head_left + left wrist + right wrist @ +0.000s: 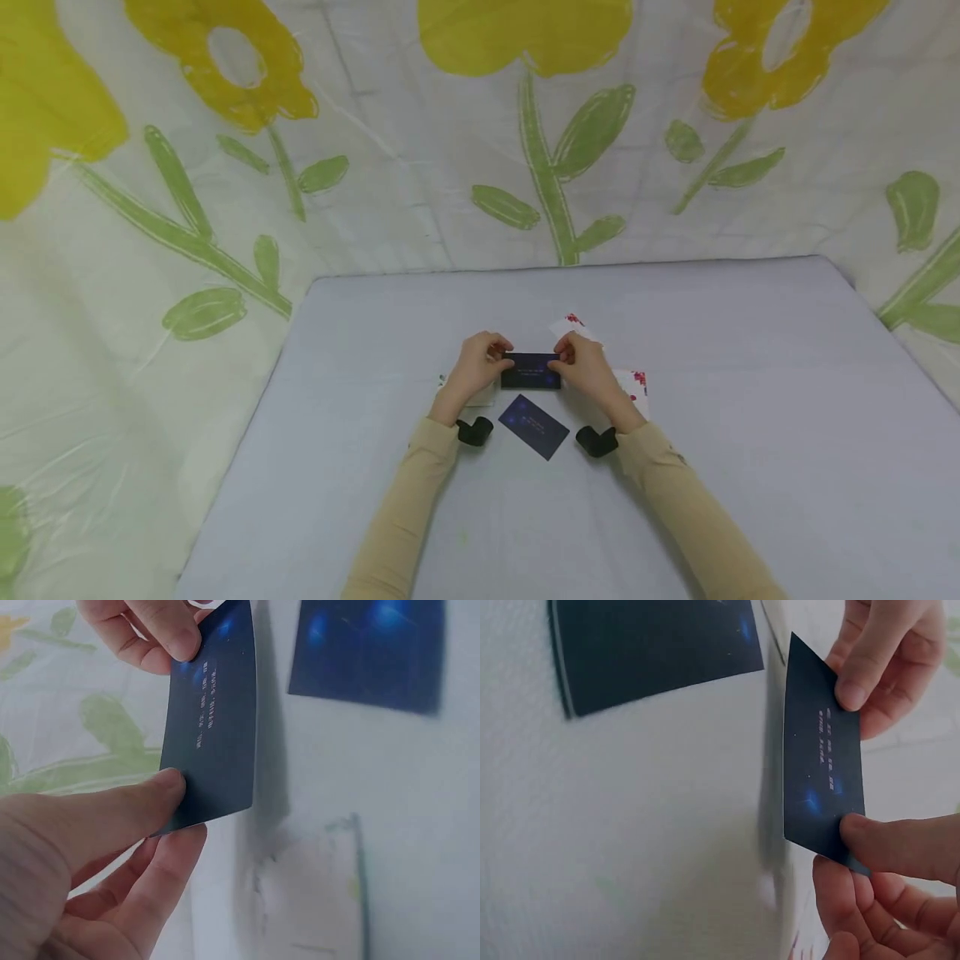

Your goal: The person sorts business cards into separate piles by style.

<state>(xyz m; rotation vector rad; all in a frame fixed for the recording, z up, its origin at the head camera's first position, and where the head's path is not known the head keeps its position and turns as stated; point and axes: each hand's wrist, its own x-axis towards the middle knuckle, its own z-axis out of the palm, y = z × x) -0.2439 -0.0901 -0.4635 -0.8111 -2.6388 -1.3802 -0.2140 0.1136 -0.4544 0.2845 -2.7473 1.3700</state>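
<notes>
A dark blue business card [531,377], printed with small white text and blue glows, is held up between both hands. My left hand [478,365] pinches its left end, thumb on the printed face and fingers behind. At the other end, the thumb and fingers of my right hand [587,367] pinch the card the same way. In the left wrist view the card [214,727] bows slightly. A second dark blue card [534,427] lies slanted on the table, nearer the body.
A pale card [480,395] lies partly under the left hand. Near the right hand are a white card with red flowers [639,387] and another red-flowered white card [576,325] behind. The table [360,467] meets a flower-printed curtain [405,183] at the back.
</notes>
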